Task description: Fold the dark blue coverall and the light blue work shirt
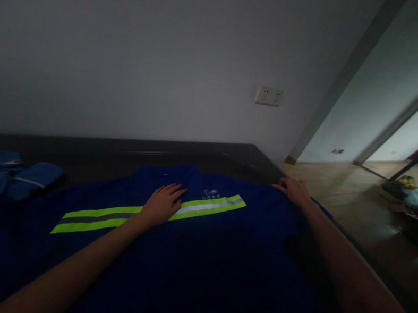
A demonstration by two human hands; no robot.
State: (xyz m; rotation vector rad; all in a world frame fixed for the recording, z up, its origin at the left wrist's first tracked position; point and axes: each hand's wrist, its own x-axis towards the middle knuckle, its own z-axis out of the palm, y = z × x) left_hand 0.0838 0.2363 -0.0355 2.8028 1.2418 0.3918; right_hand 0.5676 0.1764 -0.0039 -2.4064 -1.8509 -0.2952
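Head view. Item: blue work shirt [214, 265], matte cloth, spread flat on the dark table [120, 154], with a glossy yellow-silver reflective stripe [101, 216] across the chest.
Left hand [162, 205]: fingers released, palm flat on the stripe.
Right hand [294, 190]: at the shirt's far right edge, grip unclear.
Judged: smoothing goes best pressing outward with the edge taut.
Folded blue garments [3, 174] lie to the left.
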